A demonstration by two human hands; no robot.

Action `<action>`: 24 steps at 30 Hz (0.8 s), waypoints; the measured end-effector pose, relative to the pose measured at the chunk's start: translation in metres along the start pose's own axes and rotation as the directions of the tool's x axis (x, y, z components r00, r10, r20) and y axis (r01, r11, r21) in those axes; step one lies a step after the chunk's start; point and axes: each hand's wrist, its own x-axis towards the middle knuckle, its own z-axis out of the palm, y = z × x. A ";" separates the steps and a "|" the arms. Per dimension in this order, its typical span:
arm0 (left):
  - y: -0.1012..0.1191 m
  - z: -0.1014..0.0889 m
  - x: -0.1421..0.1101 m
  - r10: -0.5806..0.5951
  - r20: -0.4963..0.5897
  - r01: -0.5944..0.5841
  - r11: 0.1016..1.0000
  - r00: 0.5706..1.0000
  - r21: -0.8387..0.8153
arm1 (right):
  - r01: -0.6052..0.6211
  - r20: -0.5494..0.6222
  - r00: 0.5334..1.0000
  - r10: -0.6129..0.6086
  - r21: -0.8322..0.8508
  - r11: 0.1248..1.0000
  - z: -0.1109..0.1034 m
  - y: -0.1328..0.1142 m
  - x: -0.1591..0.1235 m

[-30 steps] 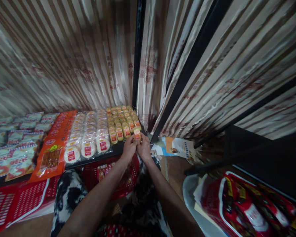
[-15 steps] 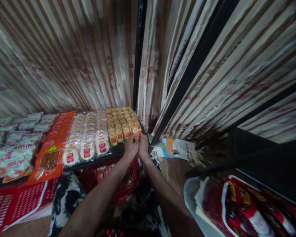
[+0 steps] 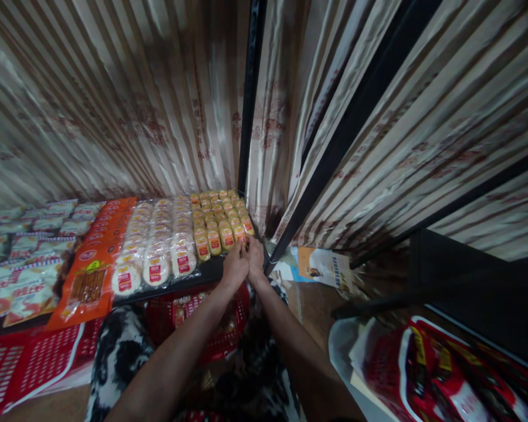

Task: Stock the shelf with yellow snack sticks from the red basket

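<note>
At the right front corner of a black shelf (image 3: 211,271), my left hand (image 3: 236,265) and my right hand (image 3: 255,258) meet with fingers closed. Between the fingertips is a small yellow wrapped cake (image 3: 240,234) with a red label, at the front of its row. The fingertips are partly hidden behind the backs of the hands. Several rows of the same yellow cakes (image 3: 214,239) stand beside it. To their left are rows of round white wrapped crackers (image 3: 155,269) with red labels.
Orange snack packs (image 3: 92,258) and white-blue bags (image 3: 37,287) fill the shelf's left. A red basket (image 3: 158,310) with small packets sits under my arms; another red basket (image 3: 30,363) lies left. Black posts (image 3: 251,99) stand before pleated curtains (image 3: 180,105). Red bags (image 3: 457,381) are at lower right.
My hands stay at the same front corner, and the fingers have shifted slightly around the yellow cake. The camera view has moved a little.
</note>
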 end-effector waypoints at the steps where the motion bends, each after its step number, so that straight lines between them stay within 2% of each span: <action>1: 0.002 -0.001 -0.001 -0.001 0.009 0.001 1.000 1.000 0.029 | 0.000 -0.002 1.000 0.000 -0.007 1.000 0.001 0.000 0.000; 7: 0.008 -0.005 -0.006 0.024 0.058 -0.038 0.968 0.998 0.249 | 0.001 -0.012 1.000 -0.001 -0.029 1.000 0.000 -0.004 0.000; 13: 0.004 -0.004 -0.006 0.073 0.068 -0.089 0.955 0.995 0.284 | -0.015 0.014 1.000 0.015 -0.043 0.999 -0.004 -0.007 -0.001; 19: 0.003 -0.002 -0.009 0.123 0.074 -0.140 0.936 0.990 0.324 | -0.002 -0.018 1.000 0.003 0.074 0.997 -0.004 -0.003 -0.002; 24: -0.001 0.000 -0.009 0.143 0.083 -0.163 0.928 0.986 0.335 | -0.011 -0.020 1.000 0.013 0.101 0.995 -0.001 0.000 -0.004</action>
